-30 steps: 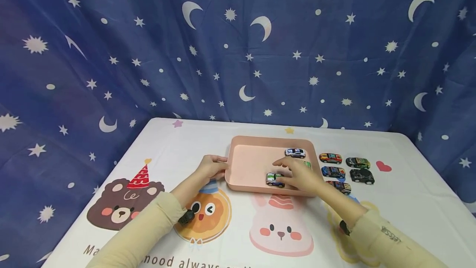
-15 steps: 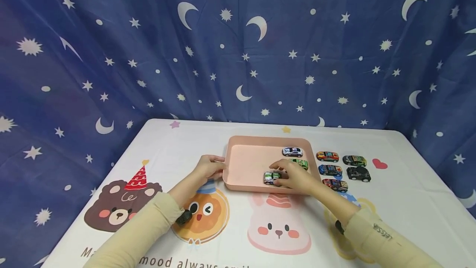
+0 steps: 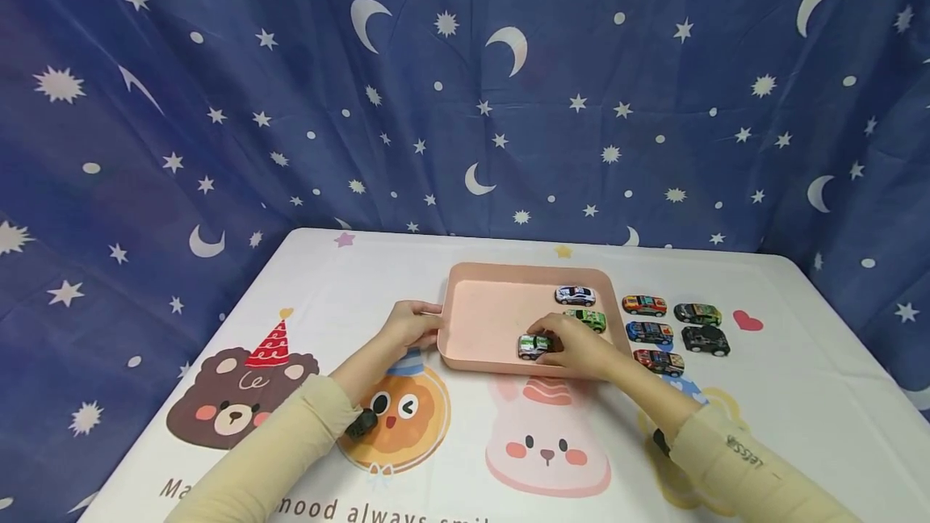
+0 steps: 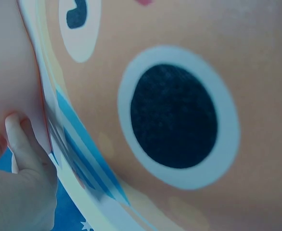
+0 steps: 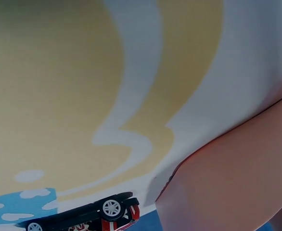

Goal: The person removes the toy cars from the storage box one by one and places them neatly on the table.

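Note:
A shallow pink tray (image 3: 479, 305) sits on the printed tablecloth. At its left edge my left hand (image 3: 410, 325) grips the rim; the left wrist view has the fingertips (image 4: 16, 127) against the tray wall (image 4: 13, 72). Inside the tray, near the front, is a green-and-white toy car (image 3: 533, 346). My right hand (image 3: 581, 345) pinches its right end, hiding that part. Behind it stand a bright green toy car (image 3: 587, 320), partly covered by the hand, and a white toy car (image 3: 575, 295). Neither right fingers nor held car show in the right wrist view.
Right of the tray, several toy cars stand in two columns, among them a red-and-yellow one (image 3: 644, 305), a blue one (image 3: 650, 332) and a black one (image 3: 705, 340). A dark red toy car (image 3: 659, 361) is close to my right forearm. A starry blue curtain (image 3: 407, 103) hangs behind the table.
My right hand has settled onto the green-and-white car, its fingers drawing in around the right end. The bright green car behind is less covered. My left hand keeps its place on the tray.

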The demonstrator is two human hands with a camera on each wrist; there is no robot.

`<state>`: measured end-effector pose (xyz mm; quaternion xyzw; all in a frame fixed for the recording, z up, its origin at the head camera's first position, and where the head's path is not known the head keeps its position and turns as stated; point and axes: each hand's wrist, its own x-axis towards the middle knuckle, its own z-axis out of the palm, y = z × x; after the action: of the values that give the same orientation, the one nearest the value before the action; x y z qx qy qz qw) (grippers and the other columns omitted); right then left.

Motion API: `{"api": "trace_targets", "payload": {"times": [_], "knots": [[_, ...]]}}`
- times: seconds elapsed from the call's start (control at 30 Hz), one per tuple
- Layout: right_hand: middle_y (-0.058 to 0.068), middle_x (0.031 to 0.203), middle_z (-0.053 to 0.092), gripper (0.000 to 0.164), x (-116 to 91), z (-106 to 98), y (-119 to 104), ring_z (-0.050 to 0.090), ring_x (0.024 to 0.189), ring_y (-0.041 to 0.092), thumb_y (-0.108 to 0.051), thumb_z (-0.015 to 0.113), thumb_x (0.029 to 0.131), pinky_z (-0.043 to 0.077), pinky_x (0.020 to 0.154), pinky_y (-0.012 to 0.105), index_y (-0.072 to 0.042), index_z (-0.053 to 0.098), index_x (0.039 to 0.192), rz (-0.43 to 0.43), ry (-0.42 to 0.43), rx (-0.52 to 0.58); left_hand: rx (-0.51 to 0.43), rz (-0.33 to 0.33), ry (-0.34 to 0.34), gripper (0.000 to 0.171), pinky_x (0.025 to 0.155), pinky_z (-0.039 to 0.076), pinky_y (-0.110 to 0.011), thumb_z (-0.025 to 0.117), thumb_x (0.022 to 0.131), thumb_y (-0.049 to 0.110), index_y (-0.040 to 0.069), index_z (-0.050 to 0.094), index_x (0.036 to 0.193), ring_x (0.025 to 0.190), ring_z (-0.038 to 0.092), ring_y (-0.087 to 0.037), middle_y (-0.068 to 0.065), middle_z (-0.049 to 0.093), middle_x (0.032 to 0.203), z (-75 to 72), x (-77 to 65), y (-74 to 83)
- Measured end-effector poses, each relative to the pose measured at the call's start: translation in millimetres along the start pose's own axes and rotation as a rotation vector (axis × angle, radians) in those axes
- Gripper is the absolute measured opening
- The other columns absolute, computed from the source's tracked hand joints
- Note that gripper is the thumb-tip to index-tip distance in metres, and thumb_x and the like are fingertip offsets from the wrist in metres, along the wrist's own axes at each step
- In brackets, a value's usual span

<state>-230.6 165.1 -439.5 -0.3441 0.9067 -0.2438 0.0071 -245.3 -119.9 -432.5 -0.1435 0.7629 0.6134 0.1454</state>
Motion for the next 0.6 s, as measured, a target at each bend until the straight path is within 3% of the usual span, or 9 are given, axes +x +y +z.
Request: {"api": "trace_targets", "payload": {"times": [0.3, 0.6], "knots": [[0.007, 0.097, 0.064, 0.03, 0.8, 0.9, 0.4, 0.059, 0.09, 0.019, -0.012, 0.078, 0.074, 0.054, 0.082, 0.035, -0.001, 0.065, 0.099, -0.007, 0.011, -0.047, 0.002, 0.002, -0.005, 0.031, 0.049, 0.052, -0.012, 0.064, 0.086, 0.005, -0.001, 0.062, 0.116, 0.052, 0.058, -0.002, -0.01, 0.069, 0.089, -0.6, -2.0, -1.3], [0.007, 0.097, 0.064, 0.026, 1.1, 1.4, 0.3, 0.059, 0.093, 0.022, -0.012, 0.076, 0.076, 0.052, 0.086, 0.04, -0.002, 0.066, 0.098, 0.047, 0.01, -0.055, 0.0, 0.002, -0.01, 0.032, 0.048, 0.05, -0.012, 0.063, 0.085, 0.004, -0.001, 0.062, 0.116, 0.05, 0.055, -0.002, -0.006, 0.067, 0.083, 0.1, -0.7, 1.2]]}}
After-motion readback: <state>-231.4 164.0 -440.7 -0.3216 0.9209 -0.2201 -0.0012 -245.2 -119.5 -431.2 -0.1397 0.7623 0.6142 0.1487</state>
